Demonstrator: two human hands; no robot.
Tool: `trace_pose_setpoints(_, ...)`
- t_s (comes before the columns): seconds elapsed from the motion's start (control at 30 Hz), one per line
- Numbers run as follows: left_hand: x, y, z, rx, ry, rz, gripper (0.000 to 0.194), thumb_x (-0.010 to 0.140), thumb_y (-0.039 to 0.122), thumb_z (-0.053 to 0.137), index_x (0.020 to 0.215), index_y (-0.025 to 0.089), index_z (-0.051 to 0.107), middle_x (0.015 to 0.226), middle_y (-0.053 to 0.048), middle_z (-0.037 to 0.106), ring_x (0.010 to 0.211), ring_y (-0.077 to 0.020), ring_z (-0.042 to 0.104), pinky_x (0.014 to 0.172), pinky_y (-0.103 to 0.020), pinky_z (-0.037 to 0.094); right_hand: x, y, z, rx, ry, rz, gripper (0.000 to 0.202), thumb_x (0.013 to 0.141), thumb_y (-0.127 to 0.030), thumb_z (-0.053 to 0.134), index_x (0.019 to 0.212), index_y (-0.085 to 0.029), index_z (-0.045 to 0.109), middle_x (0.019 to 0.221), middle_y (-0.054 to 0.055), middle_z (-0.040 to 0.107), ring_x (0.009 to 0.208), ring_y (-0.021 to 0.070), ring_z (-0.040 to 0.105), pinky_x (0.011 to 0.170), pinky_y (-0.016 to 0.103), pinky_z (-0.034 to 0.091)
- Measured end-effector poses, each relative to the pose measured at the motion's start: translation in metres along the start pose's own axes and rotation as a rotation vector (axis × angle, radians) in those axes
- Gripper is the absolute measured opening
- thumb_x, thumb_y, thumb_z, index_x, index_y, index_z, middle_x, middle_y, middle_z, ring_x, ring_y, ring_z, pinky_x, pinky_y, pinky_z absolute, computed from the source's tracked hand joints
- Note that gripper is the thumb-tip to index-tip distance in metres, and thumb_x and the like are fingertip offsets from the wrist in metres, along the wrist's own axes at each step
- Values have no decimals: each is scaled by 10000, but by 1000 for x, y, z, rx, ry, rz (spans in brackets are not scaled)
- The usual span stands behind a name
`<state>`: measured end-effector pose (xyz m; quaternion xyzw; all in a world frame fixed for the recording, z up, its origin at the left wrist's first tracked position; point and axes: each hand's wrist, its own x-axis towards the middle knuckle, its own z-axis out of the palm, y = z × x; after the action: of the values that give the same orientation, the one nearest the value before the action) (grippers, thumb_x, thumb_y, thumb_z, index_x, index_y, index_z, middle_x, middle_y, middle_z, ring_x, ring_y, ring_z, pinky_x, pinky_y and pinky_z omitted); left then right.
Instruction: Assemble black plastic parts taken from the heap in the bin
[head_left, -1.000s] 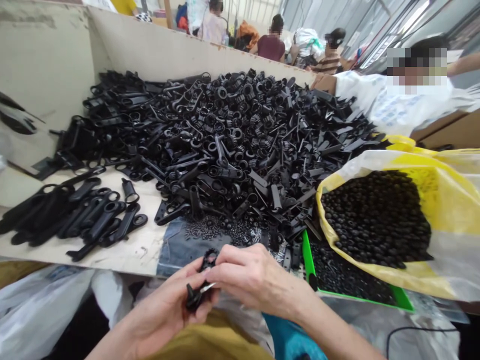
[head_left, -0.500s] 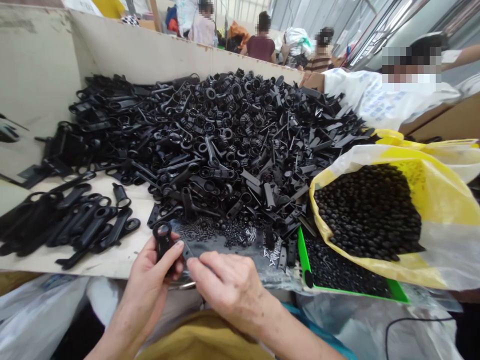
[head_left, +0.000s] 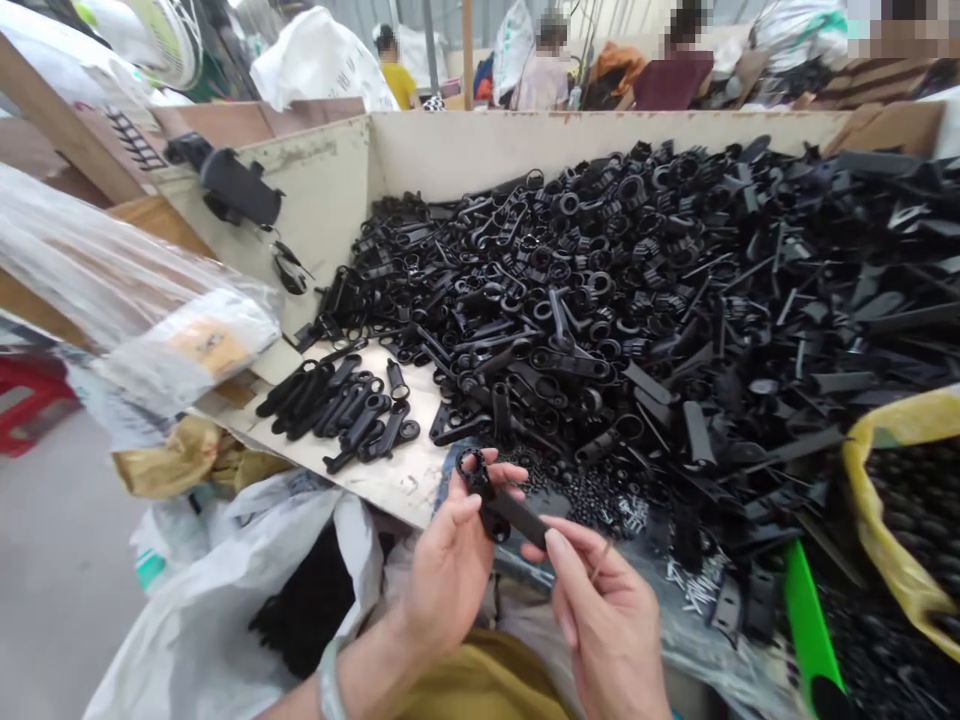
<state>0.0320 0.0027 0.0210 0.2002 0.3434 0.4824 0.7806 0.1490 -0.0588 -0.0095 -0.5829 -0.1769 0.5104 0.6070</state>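
Observation:
My left hand [head_left: 448,565] grips a black plastic ring-ended part [head_left: 474,472], its thumb against the near side and some fingers stretched out behind. From that part a flat black strip [head_left: 529,522] slants down to the right; I cannot tell whether the two are joined. Thumb and fingers of my right hand [head_left: 611,625] pinch the strip's far end. Just beyond the hands are small dark pieces [head_left: 577,492] and silvery screws [head_left: 626,515]. A group of black ring-ended handles [head_left: 367,415] lies on the pale board to the left.
A large heap of black plastic parts [head_left: 555,290] fills the pale-walled bin. On the right are a green tray edge [head_left: 814,625] and a yellow-rimmed bag [head_left: 862,470] of black pieces. An open white sack [head_left: 217,590] with black contents stands lower left. Several people sit beyond the back wall.
The view has swung left, bringing the white sack and floor into sight. My right hand has turned and now pinches the strip's end, and the strip shows more fully.

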Motion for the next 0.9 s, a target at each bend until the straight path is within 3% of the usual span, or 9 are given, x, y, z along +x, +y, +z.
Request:
trace_pose_setpoints(0.17, 1, -6, -1, 102, -34, 100, 367, 870, 392, 656, 1203, 244, 609, 1195, -74, 669, 1154, -258, 554, 1059, -396, 413, 3, 7, 7, 89, 10, 75, 492, 698, -537, 901, 959, -149, 747, 743, 89, 780, 324, 25, 378, 322, 155, 276)
trace_pose_setpoints(0.3, 2, -17, -5, 185, -47, 131, 361, 888, 365, 701, 1219, 266, 600, 1219, -71, 656, 1143, -239, 559, 953, -349, 474, 2, 9, 12, 121, 25, 99, 496, 669, -537, 918, 924, -152, 737, 716, 58, 761, 328, 20, 384, 321, 143, 261)
trace_pose_setpoints(0.37, 3, -24, -8, 238, -56, 131, 347, 931, 366, 680, 1253, 281, 581, 1239, -71, 655, 1155, -234, 568, 878, -317, 493, 1, 7, 16, 142, 59, 99, 517, 622, -547, 939, 887, -154, 731, 681, 26, 735, 313, 5, 351, 315, 139, 247)
trace_pose_setpoints(0.47, 3, -34, -14, 343, -51, 163, 300, 1009, 413, 589, 1275, 274, 582, 1216, -76, 671, 1143, -223, 595, 910, -319, 499, -1, 6, 22, 158, 92, 98, 547, 576, -572, 949, 853, -161, 719, 621, -16, 682, 302, -1, 329, 308, 138, 235)
trace_pose_setpoints(0.57, 3, -40, -19, 415, -20, 199, 301, 1011, 457, 582, 1229, 254, 623, 1162, -82, 694, 1123, -230, 618, 1007, -359, 486, -2, 13, 24, 139, 68, 96, 554, 614, -615, 915, 864, -170, 701, 581, -38, 643, 290, 3, 310, 293, 141, 212)
trace_pose_setpoints(0.7, -1, -42, -22, 359, 13, 137, 353, 970, 489, 642, 1220, 240, 657, 1170, -102, 710, 1158, -260, 633, 1042, -380, 490, -2, 28, 21, 56, -5, 69, 507, 718, -615, 856, 881, -188, 637, 480, -85, 551, 268, 16, 285, 282, 136, 165)
trace_pose_setpoints(0.8, -2, -38, -20, 347, 24, 62, 397, 953, 499, 664, 1255, 241, 654, 1167, -109, 718, 1067, -248, 669, 896, -332, 552, -2, 30, 19, 15, -43, 69, 526, 738, -649, 822, 879, -213, 564, 482, -90, 551, 277, 30, 297, 286, 145, 179)
trace_pose_setpoints(0.9, 0, -30, -17, 434, 0, 67, 414, 975, 511, 619, 1281, 232, 630, 1123, -106, 725, 889, -203, 678, 706, -274, 550, -2, 19, 15, -41, -53, 29, 542, 735, -665, 812, 884, -233, 522, 473, -99, 536, 346, 64, 390, 359, 163, 313)
